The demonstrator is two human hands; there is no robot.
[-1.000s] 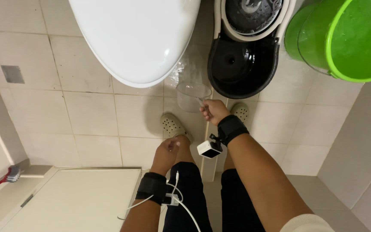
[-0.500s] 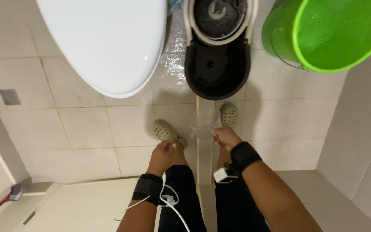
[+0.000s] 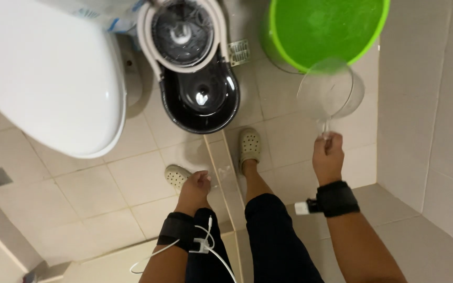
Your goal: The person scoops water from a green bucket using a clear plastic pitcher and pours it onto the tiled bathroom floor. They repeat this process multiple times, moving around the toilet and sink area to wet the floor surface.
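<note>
My right hand [image 3: 327, 159] grips the handle of a clear plastic scoop jug [image 3: 327, 89], held out to the right over the tiled floor, close to the rim of a bright green bucket [image 3: 325, 27]. My left hand [image 3: 196, 189] hangs loosely curled at my left thigh and holds nothing. Both wrists wear black bands with small devices and a white cable. My feet, in pale clogs [image 3: 250, 147], stand on the beige tiles.
A white toilet lid [image 3: 43, 73] fills the upper left. A black and white mop spin bucket [image 3: 195, 68] stands between it and the green bucket, with a small floor drain [image 3: 238, 52] beside it. A tiled wall [image 3: 436, 120] rises at the right.
My right hand has swung the clear jug from in front of the mop bucket over to the right, toward the green bucket. The view has shifted right too. My left hand stays by my thigh.
</note>
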